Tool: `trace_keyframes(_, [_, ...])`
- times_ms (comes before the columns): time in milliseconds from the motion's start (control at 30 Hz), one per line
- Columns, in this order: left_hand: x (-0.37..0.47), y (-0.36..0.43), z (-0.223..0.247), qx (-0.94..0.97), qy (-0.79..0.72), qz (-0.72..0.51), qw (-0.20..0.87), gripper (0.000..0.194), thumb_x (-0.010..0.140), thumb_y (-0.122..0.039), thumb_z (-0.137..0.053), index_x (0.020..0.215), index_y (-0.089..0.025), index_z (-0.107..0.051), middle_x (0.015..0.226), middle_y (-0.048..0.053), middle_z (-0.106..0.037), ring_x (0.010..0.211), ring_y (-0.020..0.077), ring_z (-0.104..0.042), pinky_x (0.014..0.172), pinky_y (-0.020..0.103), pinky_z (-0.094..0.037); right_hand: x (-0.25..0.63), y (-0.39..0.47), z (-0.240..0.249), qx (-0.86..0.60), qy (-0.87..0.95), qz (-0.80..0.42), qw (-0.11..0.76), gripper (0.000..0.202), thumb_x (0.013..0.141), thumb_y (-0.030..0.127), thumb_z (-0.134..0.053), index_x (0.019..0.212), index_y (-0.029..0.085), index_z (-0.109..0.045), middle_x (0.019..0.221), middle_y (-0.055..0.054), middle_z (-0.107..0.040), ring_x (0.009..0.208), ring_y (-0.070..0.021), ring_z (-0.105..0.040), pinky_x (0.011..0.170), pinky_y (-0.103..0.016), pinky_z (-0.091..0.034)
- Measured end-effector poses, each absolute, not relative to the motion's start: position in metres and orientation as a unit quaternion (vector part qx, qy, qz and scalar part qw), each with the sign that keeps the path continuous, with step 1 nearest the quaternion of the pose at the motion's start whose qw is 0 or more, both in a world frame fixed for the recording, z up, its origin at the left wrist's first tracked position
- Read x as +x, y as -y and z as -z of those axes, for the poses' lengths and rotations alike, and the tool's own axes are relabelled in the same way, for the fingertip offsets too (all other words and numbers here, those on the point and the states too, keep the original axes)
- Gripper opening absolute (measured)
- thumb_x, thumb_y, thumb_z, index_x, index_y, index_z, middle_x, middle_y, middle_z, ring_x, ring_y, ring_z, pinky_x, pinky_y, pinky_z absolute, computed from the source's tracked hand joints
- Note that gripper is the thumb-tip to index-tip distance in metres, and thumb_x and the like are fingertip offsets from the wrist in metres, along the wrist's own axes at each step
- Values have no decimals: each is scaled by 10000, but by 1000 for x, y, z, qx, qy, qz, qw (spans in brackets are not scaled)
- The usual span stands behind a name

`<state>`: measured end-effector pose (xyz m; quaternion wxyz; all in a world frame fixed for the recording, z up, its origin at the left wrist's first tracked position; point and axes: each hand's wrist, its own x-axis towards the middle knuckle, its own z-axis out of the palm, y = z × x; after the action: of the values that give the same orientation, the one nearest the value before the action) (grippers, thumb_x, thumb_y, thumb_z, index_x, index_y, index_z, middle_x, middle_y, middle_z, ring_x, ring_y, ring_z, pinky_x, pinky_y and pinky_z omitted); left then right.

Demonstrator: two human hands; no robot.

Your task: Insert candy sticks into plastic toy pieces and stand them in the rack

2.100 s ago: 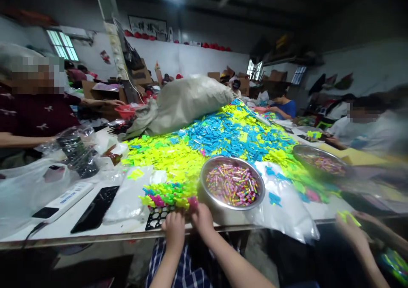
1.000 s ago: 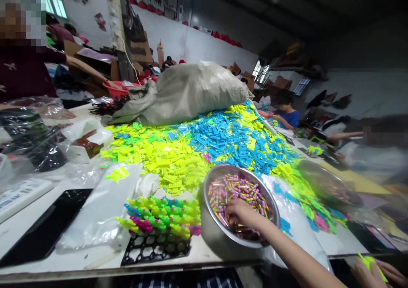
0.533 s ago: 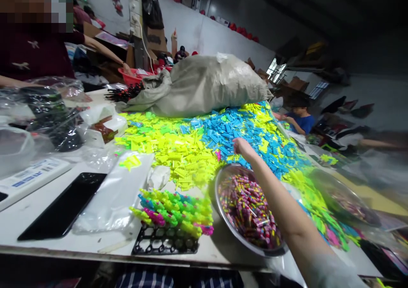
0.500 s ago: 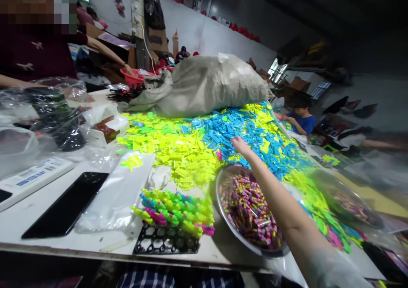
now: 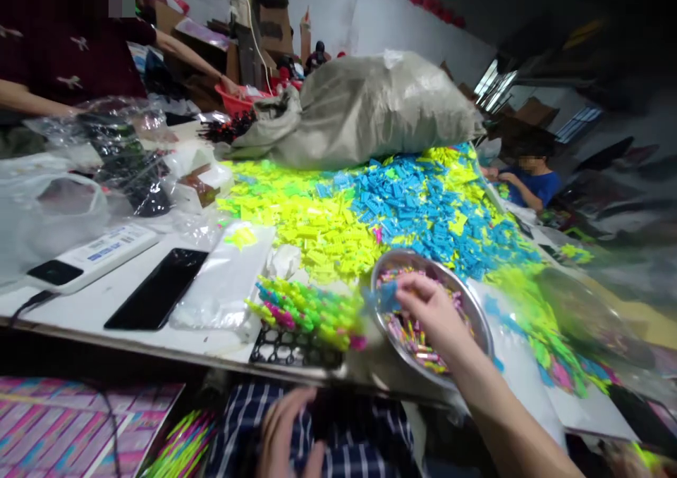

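My right hand (image 5: 436, 316) pinches a small blue plastic piece (image 5: 383, 297), smeared by motion, above the near part of a metal bowl (image 5: 482, 323). The bowl holds many small pink and multicoloured sticks (image 5: 415, 337). Low in the view, my left hand (image 5: 288, 429) is over my checked clothing (image 5: 360, 460), fingers stretched and thumb apart, with nothing visible in it. Just left of the bowl, bright green, yellow, blue and pink plastic pieces (image 5: 312, 312) stand in rows on a black holed rack (image 5: 290, 351).
Yellow pieces (image 5: 312, 228) and blue pieces (image 5: 407, 196) are heaped behind the bowl, before a large grey sack (image 5: 381, 111). Clear plastic bags (image 5: 222, 287), a black phone-like slab (image 5: 156, 287) and a white power strip (image 5: 100, 252) lie left. Co-workers sit left and right.
My right hand has come back from the blue heap to over the bowl, now with a blue piece in it. My left hand has come into view at the bottom. The camera has tilted down.
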<state>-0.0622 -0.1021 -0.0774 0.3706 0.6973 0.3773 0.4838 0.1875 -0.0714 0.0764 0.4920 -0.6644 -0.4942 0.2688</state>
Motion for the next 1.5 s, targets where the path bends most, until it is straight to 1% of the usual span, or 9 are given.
trace_keyframes(67, [-42, 104, 43, 638, -354, -446, 519, 561, 761, -282, -528, 1278, -242, -316, 1189, 86, -520, 1061, 213, -512, 886, 341, -408, 148, 107, -65, -614, 526, -321, 493, 54, 724, 237, -611, 747, 198, -583, 791, -13, -562, 747, -155, -527, 690, -269, -414])
trace_keyframes(133, [-24, 103, 20, 578, -368, -397, 611, 456, 756, -300, -556, 1178, -228, -400, 1137, 74, -540, 1041, 196, -523, 888, 322, -408, 124, 128, -52, -588, 507, -373, 508, 56, 726, 204, -593, 782, 205, -587, 834, -15, -557, 831, -164, -524, 772, -283, -409])
trace_keyframes(200, [-13, 101, 9, 537, -417, -374, 631, 257, 767, -331, -545, 987, -202, -508, 932, 36, -591, 888, 162, -563, 825, 292, -427, 115, 140, -37, -583, 442, -402, 549, 189, 743, 177, -530, 919, 229, -574, 924, -15, -560, 918, -168, -510, 850, -307, -392])
trace_keyframes(367, [-7, 105, 4, 467, -447, -389, 656, 230, 751, -340, -574, 921, -189, -545, 867, 24, -613, 831, 146, -564, 832, 288, -420, 123, 150, -9, -559, 300, -385, 670, 389, 763, 163, -496, 1135, 274, -464, 1126, -25, -546, 1049, -157, -490, 919, -336, -370])
trace_keyframes(433, [-7, 107, 3, 451, -444, -394, 666, 234, 738, -331, -594, 921, -189, -559, 872, 24, -624, 843, 147, -568, 843, 288, -418, 125, 153, -5, -546, 276, -409, 677, 360, 754, 202, -571, 1102, 260, -497, 1096, -36, -567, 1006, -165, -529, 871, -329, -412])
trace_keyframes(633, [-3, 108, -4, 424, -419, -382, 707, 211, 724, -293, -622, 900, -181, -594, 890, 16, -651, 855, 135, -584, 832, 263, -435, 129, 164, -3, -553, 216, -370, 715, 219, 668, 230, -702, 830, 219, -555, 677, 44, -580, 617, -107, -585, 653, -256, -481])
trace_keyframes(867, [6, 111, -11, 403, -414, -343, 740, 244, 692, -273, -657, 907, -167, -612, 836, 14, -674, 760, 127, -612, 760, 251, -471, 133, 168, 0, -478, 161, -428, 750, 219, 647, 266, -736, 745, 195, -554, 732, 21, -624, 586, -88, -579, 589, -223, -483])
trace_keyframes(1300, [21, 115, -20, 430, -413, -242, 766, 269, 677, -279, -665, 902, -147, -601, 763, 20, -681, 696, 134, -621, 683, 243, -490, 144, 176, 6, -431, 3, -561, 706, 283, 644, 348, -734, 622, 158, -525, 533, 33, -604, 436, -64, -546, 420, -138, -449])
trace_keyframes(1500, [22, 113, -15, 453, -425, -208, 756, 309, 673, -315, -661, 920, -146, -588, 781, 22, -671, 670, 136, -605, 645, 250, -480, 141, 180, 1, -473, 31, -494, 729, 293, 624, 322, -740, 612, 184, -482, 488, 52, -578, 421, -91, -549, 422, -188, -477])
